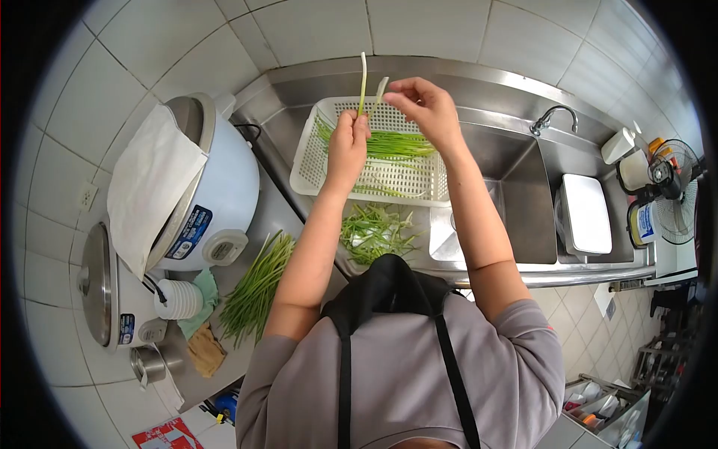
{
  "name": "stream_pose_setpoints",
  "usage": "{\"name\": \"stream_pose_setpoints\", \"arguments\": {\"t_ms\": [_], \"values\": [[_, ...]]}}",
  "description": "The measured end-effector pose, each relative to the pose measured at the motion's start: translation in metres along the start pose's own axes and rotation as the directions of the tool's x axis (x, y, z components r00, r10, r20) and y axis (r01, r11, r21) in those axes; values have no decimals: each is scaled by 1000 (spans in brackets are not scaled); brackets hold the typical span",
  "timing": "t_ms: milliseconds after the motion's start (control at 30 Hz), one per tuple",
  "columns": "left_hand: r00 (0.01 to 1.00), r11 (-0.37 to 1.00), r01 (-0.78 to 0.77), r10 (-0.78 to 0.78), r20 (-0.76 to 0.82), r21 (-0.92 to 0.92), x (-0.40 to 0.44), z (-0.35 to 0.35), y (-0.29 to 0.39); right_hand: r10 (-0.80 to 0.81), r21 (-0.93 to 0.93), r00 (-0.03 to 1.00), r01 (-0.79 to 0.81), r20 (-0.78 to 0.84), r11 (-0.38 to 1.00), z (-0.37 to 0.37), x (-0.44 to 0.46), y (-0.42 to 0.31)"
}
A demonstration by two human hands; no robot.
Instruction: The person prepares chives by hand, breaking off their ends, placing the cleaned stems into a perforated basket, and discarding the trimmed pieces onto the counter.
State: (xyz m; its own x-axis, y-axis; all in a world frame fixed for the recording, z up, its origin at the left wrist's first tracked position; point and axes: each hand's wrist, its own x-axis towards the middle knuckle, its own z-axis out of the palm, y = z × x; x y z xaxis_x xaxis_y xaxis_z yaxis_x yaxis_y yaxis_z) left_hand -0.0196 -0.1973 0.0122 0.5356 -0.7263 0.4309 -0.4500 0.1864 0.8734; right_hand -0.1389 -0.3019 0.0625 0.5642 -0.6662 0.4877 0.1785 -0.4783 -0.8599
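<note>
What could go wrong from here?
The pale strip at the right hand might drop into the white basket, mixing with the green stalks there. The upright stem in the left hand looks thin and could snap. The loose green pile, close to the black apron, might get brushed away.

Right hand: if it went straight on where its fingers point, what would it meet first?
The right hand would likely meet the short stalk at its fingertips, then perhaps the tall stalk in the left hand. Depth is unclear; it may already touch the short one.
</note>
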Motion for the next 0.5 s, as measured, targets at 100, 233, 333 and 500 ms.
{"name": "stream_pose_setpoints", "arguments": {"t_ms": [100,233,333,500], "values": [[1000,1000,-12,12,19,-19,0,4,-1,-54,-156,999,53,3,986,5,1,3],[1000,1000,-24,24,-15,5,0,-2,0,-11,-214,1000,10,-4,977,-2,-2,-7],[1000,1000,-12,12,-25,-1,3,-12,-1,-9,-214,1000,3,-25,977,-11,-6,-7],[995,937,98,-85,51,-337,15,-27,-1,-7,-186,973,51,230,981,-19,-26,-13]]}}
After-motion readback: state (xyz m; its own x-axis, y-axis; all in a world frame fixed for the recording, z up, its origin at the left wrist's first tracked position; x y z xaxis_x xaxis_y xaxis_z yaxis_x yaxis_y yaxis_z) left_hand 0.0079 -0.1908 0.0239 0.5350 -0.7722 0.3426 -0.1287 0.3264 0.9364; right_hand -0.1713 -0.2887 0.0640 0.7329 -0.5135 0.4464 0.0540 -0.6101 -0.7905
